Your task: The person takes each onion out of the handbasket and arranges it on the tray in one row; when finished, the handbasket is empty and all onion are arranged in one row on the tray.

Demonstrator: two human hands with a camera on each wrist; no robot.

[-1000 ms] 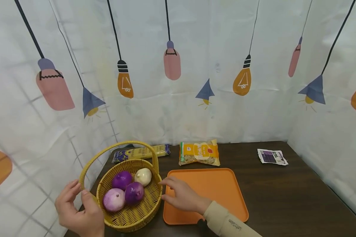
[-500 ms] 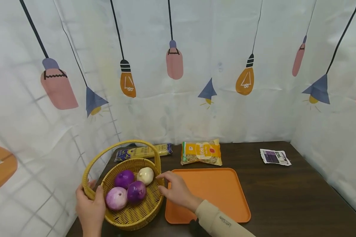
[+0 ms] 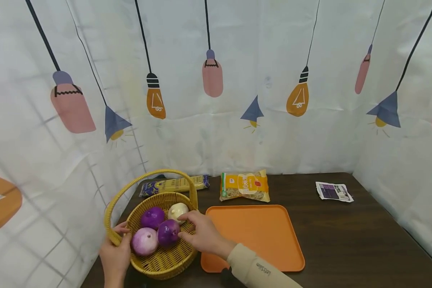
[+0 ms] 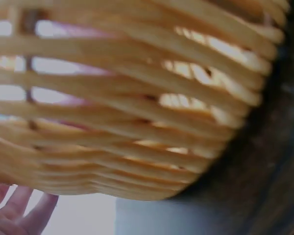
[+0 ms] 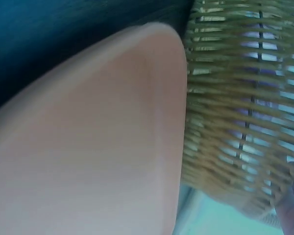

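A yellow wicker basket with a tall arched handle stands at the table's left. In it lie a white onion, a pale purple onion and two dark purple onions. My left hand grips the basket's left side where the handle meets the rim, thumb in front. Fingers show beyond the weave in the left wrist view. My right hand reaches over the right rim, thumb and fingers apart. Its fingertips are right at the white onion and the front dark purple onion.
An orange tray lies right of the basket, under the right forearm. Behind stand a blue and yellow packet and an orange and yellow bag. A purple and white sachet lies on the dark table at the back right.
My left hand has come in from the left and taken hold at the handle's base. The right hand has moved left over the rim, in among the onions.
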